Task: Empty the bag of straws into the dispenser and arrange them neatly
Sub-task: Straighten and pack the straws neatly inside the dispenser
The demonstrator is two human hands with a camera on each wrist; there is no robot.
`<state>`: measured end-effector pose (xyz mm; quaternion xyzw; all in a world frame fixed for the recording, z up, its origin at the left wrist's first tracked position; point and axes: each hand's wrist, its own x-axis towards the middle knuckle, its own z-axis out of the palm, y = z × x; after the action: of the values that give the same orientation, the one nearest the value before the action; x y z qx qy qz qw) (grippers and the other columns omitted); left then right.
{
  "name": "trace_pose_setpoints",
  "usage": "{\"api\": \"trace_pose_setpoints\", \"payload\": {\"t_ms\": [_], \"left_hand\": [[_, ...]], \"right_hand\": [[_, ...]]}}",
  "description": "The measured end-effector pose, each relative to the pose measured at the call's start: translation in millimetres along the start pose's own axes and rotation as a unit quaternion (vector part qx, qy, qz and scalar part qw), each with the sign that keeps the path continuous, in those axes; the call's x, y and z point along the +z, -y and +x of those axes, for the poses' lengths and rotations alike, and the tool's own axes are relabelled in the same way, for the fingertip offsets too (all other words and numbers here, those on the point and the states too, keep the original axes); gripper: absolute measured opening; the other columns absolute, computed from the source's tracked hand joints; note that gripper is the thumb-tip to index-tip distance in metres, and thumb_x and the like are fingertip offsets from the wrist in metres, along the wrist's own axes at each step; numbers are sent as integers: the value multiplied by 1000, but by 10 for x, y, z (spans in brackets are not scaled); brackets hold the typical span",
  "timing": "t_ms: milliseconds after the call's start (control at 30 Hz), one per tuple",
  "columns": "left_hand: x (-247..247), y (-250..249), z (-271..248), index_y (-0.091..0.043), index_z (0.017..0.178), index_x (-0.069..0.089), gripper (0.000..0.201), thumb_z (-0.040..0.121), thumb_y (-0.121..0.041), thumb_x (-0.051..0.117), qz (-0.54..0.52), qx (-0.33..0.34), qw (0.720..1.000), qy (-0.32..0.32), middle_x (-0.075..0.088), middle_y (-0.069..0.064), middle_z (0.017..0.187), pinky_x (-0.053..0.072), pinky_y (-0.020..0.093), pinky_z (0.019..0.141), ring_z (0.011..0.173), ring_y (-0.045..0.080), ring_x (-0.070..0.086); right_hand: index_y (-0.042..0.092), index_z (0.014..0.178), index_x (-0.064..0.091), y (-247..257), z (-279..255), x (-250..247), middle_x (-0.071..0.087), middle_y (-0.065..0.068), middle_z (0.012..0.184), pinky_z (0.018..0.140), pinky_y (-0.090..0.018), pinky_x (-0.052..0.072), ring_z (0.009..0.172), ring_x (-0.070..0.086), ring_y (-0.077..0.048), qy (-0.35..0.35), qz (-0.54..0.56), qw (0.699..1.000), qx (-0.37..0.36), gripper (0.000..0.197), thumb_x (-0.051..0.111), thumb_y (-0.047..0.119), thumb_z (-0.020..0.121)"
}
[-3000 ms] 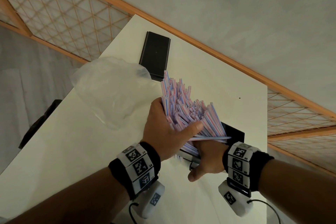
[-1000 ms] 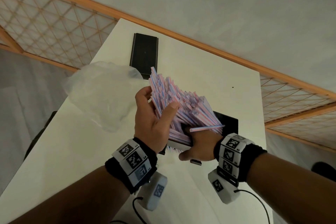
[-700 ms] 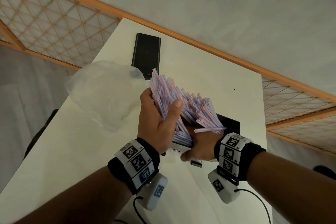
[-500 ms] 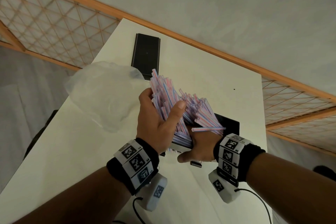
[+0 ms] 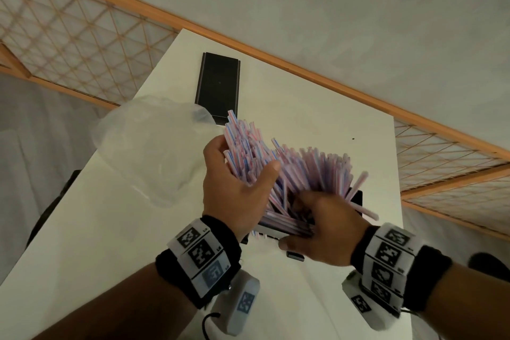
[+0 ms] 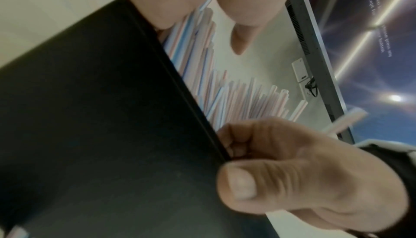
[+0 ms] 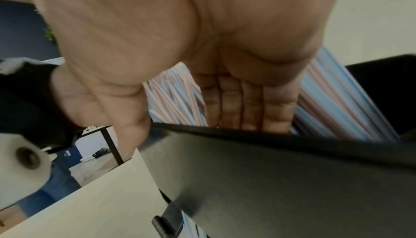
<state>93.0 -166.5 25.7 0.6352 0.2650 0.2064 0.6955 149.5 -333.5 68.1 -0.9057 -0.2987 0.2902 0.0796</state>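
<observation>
Straws [image 5: 303, 171] stand fanned in the dispenser [image 7: 270, 170]. Our left hand [image 5: 234, 190] clasps some; our right hand [image 5: 320, 229] pinches the dispenser, fingers [image 7: 247, 103] together inside. We should lower them gently, ends level.

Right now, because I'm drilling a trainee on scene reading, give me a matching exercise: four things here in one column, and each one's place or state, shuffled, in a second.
1. crumpled clear plastic bag
2. flat black rectangular panel
3. pink-and-blue striped straws
4. black box-shaped dispenser

A. pinched at its near wall by the right hand
B. lying flat at the table's far end
C. gripped as a bundle by the left hand
D. lying at the table's left edge

Pairs: 1-D, 2-B, 3-C, 4-A.
</observation>
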Motion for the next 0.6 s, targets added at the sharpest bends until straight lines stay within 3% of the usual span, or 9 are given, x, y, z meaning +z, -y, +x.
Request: {"api": "trace_pose_setpoints", "payload": {"t_ms": [33,133,233,300,367,433,500,533,600], "left_hand": [[-5,4,-4,-28,128,40,75,68,-46,82,-8,2,1000,0,68,-9,117,57,41,95,104,7,70],[-19,-14,-18,-24,128,40,65,76,-38,78,-11,30,999,9,69,-14,114,56,33,93,104,4,70],[-32,-20,-32,-21,128,40,60,81,-42,71,-21,49,998,23,68,-24,113,51,16,88,105,0,68],[-41,-9,-29,-17,129,41,62,80,-47,67,-43,53,997,25,70,-16,112,52,17,87,105,3,68],[-42,-10,-23,-18,127,42,63,78,-49,67,-52,50,997,23,71,-13,109,52,17,83,101,5,70],[-32,-28,-15,-24,122,42,58,77,-46,73,-43,44,998,24,72,-18,104,52,14,79,96,3,71],[-17,-46,-13,-26,121,41,58,78,-42,76,-39,38,998,30,71,-16,105,54,18,82,97,2,71],[-8,-50,-18,-22,124,40,62,78,-43,76,-40,38,998,33,71,-12,109,55,21,84,100,3,71],[-5,-64,-30,-14,129,38,69,79,-43,76,-34,41,998,30,67,-5,117,56,28,90,106,6,69]], "right_hand": [[25,85,52,-16,4,50,56,7,73,60,-27,45,64,53,-9,-2,1,1000,-4,50,77,64,67],[29,86,53,-28,53,191,54,11,71,58,-19,36,64,51,-5,20,21,1000,10,42,76,59,69],[31,88,54,-9,124,230,63,12,76,66,-25,48,69,60,-4,51,29,998,26,35,72,58,74],[31,86,51,49,157,194,65,9,76,66,-28,52,68,63,-7,87,24,995,36,32,69,57,80],[35,83,46,96,188,196,59,13,76,62,-20,47,69,59,-5,108,31,993,25,30,69,54,83],[44,95,48,135,220,193,60,19,93,71,-15,46,82,59,-3,118,45,992,15,27,71,51,83],[33,125,54,140,264,199,65,3,123,92,-33,52,109,63,-21,141,32,989,25,51,71,54,81],[22,129,55,147,292,197,65,-4,126,95,-40,52,113,62,-27,156,23,987,42,63,71,57,80],[18,127,55,138,353,205,65,2,118,92,-40,52,107,62,-26,157,31,985,67,74,72,66,73]]}}
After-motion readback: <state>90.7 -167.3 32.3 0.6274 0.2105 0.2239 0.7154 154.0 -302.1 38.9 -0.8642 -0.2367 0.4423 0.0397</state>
